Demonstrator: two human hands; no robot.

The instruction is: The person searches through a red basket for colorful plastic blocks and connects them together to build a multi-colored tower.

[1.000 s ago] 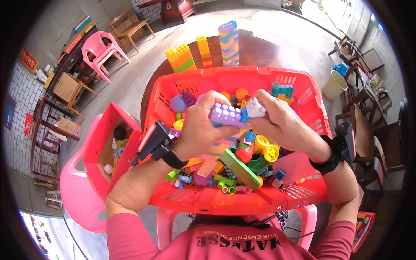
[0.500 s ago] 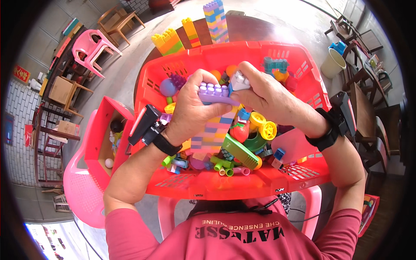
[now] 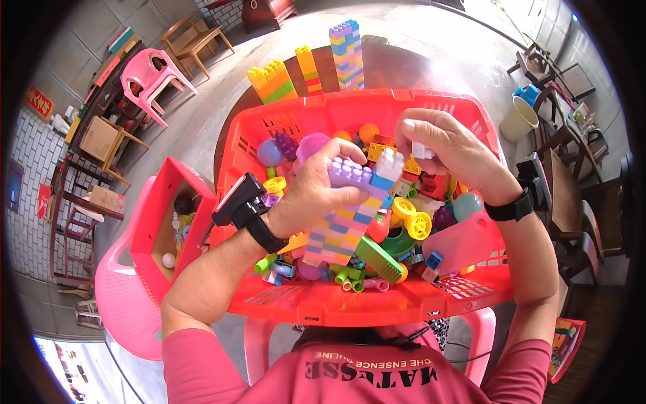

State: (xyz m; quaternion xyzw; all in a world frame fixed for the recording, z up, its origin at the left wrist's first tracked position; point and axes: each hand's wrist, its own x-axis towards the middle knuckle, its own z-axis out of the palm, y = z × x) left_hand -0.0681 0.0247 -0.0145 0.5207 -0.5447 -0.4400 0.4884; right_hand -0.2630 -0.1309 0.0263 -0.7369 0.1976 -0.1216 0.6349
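Over a red plastic basket point(image 3: 323, 306) heaped with toy pieces, the left hand point(image 3: 316, 192) is clamping a tall multicoloured block stack point(image 3: 350, 219) while the right hand point(image 3: 447, 151) is pinching a small white brick point(image 3: 422, 149) just beside its top, apparently mid-attachment, needing studs aligned and pressed down.

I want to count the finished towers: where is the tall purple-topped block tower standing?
In the head view, the purple-topped tower stands upright on the dark table, beyond the red basket's far rim, right of the thin yellow-orange tower.

The camera sits on the person's head (only one view), looking straight down, close above the red basket point(image 3: 336, 111).
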